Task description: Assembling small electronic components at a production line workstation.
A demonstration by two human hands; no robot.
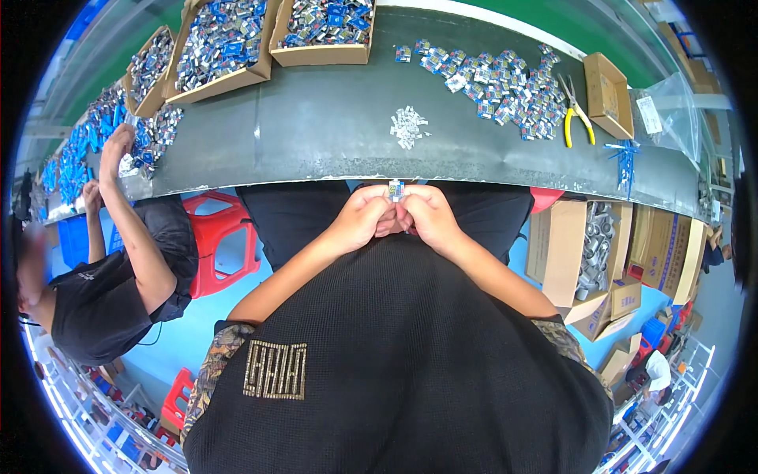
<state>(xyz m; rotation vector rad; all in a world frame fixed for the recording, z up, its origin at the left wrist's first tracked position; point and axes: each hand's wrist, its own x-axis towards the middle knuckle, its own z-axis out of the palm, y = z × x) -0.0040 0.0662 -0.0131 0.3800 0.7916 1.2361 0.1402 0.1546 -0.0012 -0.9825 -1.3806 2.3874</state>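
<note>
Just off the front edge of the dark table (324,134), my left hand (362,215) and my right hand (428,213) meet in front of my body. Between their thumbs and fingers they pinch one small rectangular piece (396,188) with a blue, white and yellowish face. Both hands are closed on it, and the fingers underneath are partly hidden. On the table beyond them lies a small heap of tiny white pieces (408,126). Farther right spreads a large pile of similar small blue-and-silver pieces (505,87).
Yellow-handled pliers (578,126), a small cardboard tray (608,95) and blue strips (625,164) lie right. Filled boxes (320,54) stand at the back left. A co-worker (118,276) reaches over blue pieces at left. A red stool (221,245) and a carton of metal parts (596,253) flank me.
</note>
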